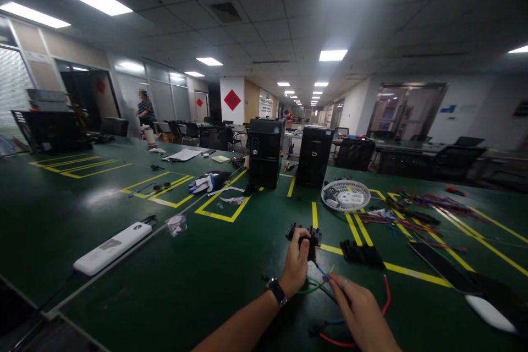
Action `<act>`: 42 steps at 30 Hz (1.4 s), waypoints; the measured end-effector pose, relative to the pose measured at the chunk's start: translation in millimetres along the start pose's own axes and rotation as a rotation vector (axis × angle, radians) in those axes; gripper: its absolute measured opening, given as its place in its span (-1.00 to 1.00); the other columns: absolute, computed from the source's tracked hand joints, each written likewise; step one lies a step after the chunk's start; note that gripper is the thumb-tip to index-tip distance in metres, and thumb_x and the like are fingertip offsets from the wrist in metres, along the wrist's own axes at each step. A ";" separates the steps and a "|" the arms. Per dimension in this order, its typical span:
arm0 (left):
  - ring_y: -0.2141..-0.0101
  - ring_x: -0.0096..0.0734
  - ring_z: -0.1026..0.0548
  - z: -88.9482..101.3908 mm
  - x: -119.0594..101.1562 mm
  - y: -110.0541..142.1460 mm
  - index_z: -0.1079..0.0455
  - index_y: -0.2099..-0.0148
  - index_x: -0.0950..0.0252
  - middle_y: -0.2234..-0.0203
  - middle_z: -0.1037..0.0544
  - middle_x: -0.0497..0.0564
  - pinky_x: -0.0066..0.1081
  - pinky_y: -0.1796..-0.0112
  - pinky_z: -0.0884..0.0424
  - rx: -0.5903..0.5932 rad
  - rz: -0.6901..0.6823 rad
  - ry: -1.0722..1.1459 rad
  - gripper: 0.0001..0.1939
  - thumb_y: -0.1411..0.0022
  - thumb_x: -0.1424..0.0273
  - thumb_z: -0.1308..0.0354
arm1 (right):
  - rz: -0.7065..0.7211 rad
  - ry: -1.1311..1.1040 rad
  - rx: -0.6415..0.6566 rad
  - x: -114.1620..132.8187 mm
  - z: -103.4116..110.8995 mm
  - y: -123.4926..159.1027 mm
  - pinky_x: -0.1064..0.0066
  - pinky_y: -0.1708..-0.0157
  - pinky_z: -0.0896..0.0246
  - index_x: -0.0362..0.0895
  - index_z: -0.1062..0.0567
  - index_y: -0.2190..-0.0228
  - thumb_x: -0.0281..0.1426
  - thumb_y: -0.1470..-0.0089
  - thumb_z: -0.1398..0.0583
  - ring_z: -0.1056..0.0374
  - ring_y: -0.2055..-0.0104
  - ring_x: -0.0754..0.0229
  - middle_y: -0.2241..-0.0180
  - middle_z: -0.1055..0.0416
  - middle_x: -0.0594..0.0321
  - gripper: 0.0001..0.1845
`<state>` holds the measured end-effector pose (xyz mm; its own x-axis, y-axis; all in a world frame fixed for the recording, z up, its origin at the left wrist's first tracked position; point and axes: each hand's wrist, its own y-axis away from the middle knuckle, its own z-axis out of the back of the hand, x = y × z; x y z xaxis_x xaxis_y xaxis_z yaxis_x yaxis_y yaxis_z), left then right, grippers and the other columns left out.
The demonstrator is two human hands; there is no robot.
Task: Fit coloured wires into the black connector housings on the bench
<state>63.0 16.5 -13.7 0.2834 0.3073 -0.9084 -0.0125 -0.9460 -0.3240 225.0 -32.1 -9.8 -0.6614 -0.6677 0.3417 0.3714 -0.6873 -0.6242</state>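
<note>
My left hand point(296, 265), with a black watch point(278, 291) on its wrist, is closed around a small black block-like part point(306, 249). The exact kind of that part cannot be made out. A blue wire point(321, 270) runs from beneath the part to my right hand point(358, 303), whose fingertips pinch it. Under and beside the hands lie a green wire point(310, 290) and a red wire point(386, 292). Just beyond my left hand, more black pieces point(293, 230) sit on the green tabletop. To the right is a group of black blocks point(362, 254).
Two black computer cases point(266, 155) point(314, 157) stand ahead. A white round basket point(346, 196) and loose coloured wires point(441, 203) lie right. A white power strip point(113, 247), a clear bag point(176, 225) and gloves point(203, 183) lie left. A person point(146, 110) stands far back.
</note>
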 end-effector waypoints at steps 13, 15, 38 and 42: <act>0.49 -0.36 -0.52 77.6 -21.8 -52.9 -0.13 0.14 0.20 0.51 -0.49 -0.06 -0.30 0.35 -0.45 -0.491 0.008 -0.065 -0.66 -0.32 0.06 0.23 | 0.002 0.110 0.063 23.5 -2.3 16.0 0.29 0.27 -0.38 -0.14 -0.48 0.12 -0.47 -0.26 -0.01 -0.47 0.27 0.10 0.29 -0.53 0.11 -0.73; 0.44 -0.31 -0.55 81.4 -10.8 -52.9 -0.20 0.16 0.24 0.53 -0.53 -0.01 -0.30 0.31 -0.44 -0.394 0.053 -0.228 -0.66 -0.31 0.09 0.17 | 0.003 0.150 0.084 25.3 -0.7 11.7 0.24 0.25 -0.36 -0.12 -0.49 0.17 -0.48 -0.24 -0.04 -0.43 0.26 0.07 0.32 -0.50 0.12 -0.76; -0.01 0.05 -0.31 100.4 4.8 -105.6 -0.38 0.12 0.36 0.11 -0.47 0.27 -0.03 0.03 -0.21 -0.124 0.109 -1.136 -0.66 -0.30 0.34 0.18 | -0.653 0.684 0.205 -70.3 173.8 161.3 0.12 0.21 -0.35 -0.21 -0.49 0.07 -0.23 -0.10 -0.05 -0.37 0.12 -0.09 0.09 -0.41 -0.06 -0.55; -0.11 -0.02 -0.19 47.0 -4.1 -98.7 -0.28 -0.06 0.33 -0.05 -0.36 0.24 -0.05 -0.08 -0.11 0.086 -0.113 -1.163 -0.65 -0.31 0.29 0.09 | -0.748 0.647 0.239 -87.1 180.7 199.5 0.13 0.25 -0.36 -0.19 -0.54 0.12 -0.16 -0.08 -0.04 -0.42 0.17 -0.09 0.15 -0.46 -0.05 -0.51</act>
<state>18.0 113.4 9.6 -0.7604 0.3405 -0.5530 -0.1208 -0.9108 -0.3948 474.4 -162.8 -37.1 -0.9767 0.1912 0.0973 -0.2087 -0.9517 -0.2251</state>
